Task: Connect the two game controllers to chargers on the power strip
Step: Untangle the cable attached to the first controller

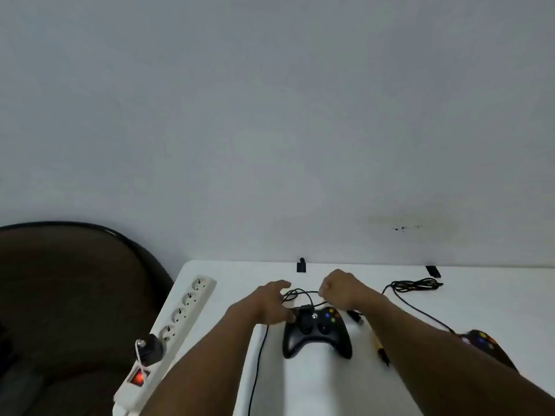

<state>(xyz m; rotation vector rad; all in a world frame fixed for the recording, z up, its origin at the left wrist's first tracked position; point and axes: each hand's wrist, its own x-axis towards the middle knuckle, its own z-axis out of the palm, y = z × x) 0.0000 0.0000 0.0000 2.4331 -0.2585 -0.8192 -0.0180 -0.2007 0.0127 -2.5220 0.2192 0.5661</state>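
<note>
A black game controller (318, 331) lies on the white table (495, 298) in front of me. Its black cable (300, 294) loops just behind it. My left hand (270, 304) rests at the controller's left top edge, fingers on the cable there. My right hand (339, 286) is closed in a fist around the cable loop. A second controller (480, 340) shows at the right, partly hidden by my right forearm; its coiled cable (416, 286) lies behind it. The white power strip (177, 319) runs along the table's left edge, with a black charger (150, 349) plugged in near its lit red switch.
A dark rounded chair back (69, 295) stands left of the table. Two small black objects (301, 265) (433, 271) sit at the table's far edge against the grey wall. A thin dark and yellow stick (380, 349) lies beside my right forearm.
</note>
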